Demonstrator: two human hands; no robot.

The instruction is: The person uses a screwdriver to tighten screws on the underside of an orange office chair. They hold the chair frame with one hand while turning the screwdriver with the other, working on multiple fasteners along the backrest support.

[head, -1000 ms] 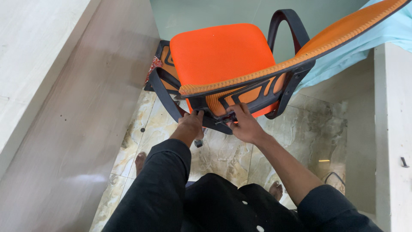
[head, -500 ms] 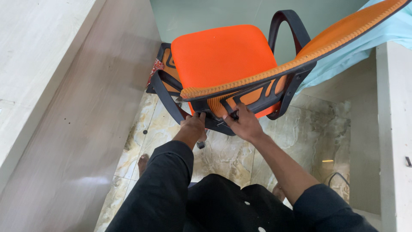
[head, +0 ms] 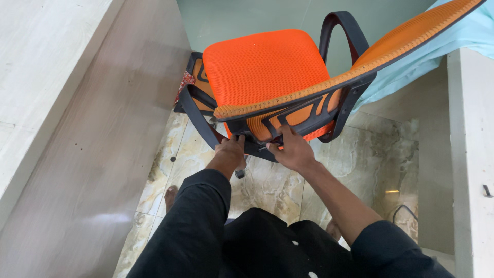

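Note:
An orange office chair (head: 262, 67) with a black frame and armrests stands right in front of me, its mesh backrest (head: 329, 85) closest. My left hand (head: 229, 152) grips the black frame at the bottom of the backrest. My right hand (head: 289, 149) presses on the same lower frame just to the right, fingers against the black plastic; a small metal piece shows by its fingers, too small to tell what it is. Both sleeves are black.
A pale wooden panel (head: 77, 134) slopes along the left. A white cabinet edge (head: 471, 154) rises on the right, with light blue cloth (head: 453, 44) behind the chair. The floor is marbled tile (head: 381, 164); a dark cable (head: 406, 211) lies at lower right. My bare feet show below.
My view has shifted slightly; both hands stay on the chair's lower back frame, with the left hand moved a little up toward the frame.

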